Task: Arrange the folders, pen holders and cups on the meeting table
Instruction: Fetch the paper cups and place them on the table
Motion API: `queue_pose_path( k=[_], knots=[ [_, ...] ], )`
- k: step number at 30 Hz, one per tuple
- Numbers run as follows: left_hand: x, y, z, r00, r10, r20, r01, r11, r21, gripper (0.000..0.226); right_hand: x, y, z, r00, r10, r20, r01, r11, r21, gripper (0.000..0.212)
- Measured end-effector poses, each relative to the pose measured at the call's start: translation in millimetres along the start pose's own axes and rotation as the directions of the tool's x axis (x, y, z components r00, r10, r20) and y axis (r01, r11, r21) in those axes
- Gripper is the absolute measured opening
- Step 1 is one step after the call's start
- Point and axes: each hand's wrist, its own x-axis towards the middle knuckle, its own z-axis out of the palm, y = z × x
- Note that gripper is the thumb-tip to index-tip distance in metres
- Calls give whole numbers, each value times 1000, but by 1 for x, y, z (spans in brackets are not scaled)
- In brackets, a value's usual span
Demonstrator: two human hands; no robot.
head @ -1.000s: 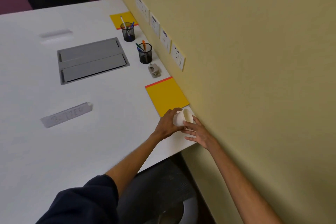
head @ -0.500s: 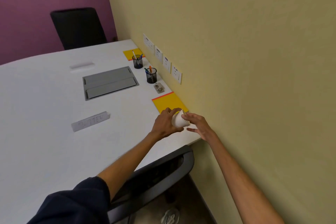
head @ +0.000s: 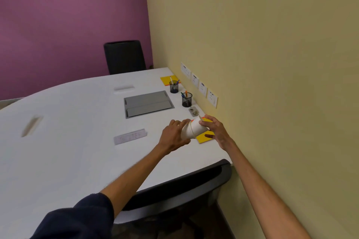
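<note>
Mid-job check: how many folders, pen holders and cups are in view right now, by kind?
Yellow folders: 2
Mesh pen holders: 2
White paper cups: 2, partly nested, held between the left hand and right hand
Total: 6

An office meeting room — a long white table point(head: 68, 132) with an inset cable box point(head: 148, 104); nameplates point(head: 129, 136); wall sockets point(head: 202, 87); chairs point(head: 124, 57).
</note>
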Motion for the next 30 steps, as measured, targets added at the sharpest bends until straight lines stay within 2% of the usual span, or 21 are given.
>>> queue_pose_path(
  k=[2, 7, 14, 21, 25, 28, 30],
  knots=[
    [-9, -19, -10, 998, -53, -30, 53, 998, -21, 77, 3, -2, 20, 1000, -18, -17, 19, 1000, 19, 72],
    [-40, -76, -36, 983, -154, -101, 145, 985, -93, 74, 18, -2, 84, 999, -41, 0, 41, 999, 13, 58],
    [-88, -191, -84, 945, -300, -133, 279, 947, -158, 70, 40, -9, 224, 995, -102, 21, 103, 993, -53, 50],
    [-157, -316, -123, 887, -449, -110, 420, 882, -215, 70, 53, 6, 362, 977, -182, 108, 206, 932, -297, 52],
    [-206, -376, -132, 813, -580, -45, 562, 803, -198, 73, 56, 13, 421, 968, -181, 174, 241, 864, -442, 58],
    [-235, -414, -136, 728, -685, -33, 660, 713, -237, 73, 63, 14, 453, 945, -197, 262, 319, 736, -597, 66],
    [-247, -432, -138, 681, -731, -37, 698, 664, -266, 74, 70, 14, 471, 939, -195, 282, 336, 689, -642, 69]
  ],
)
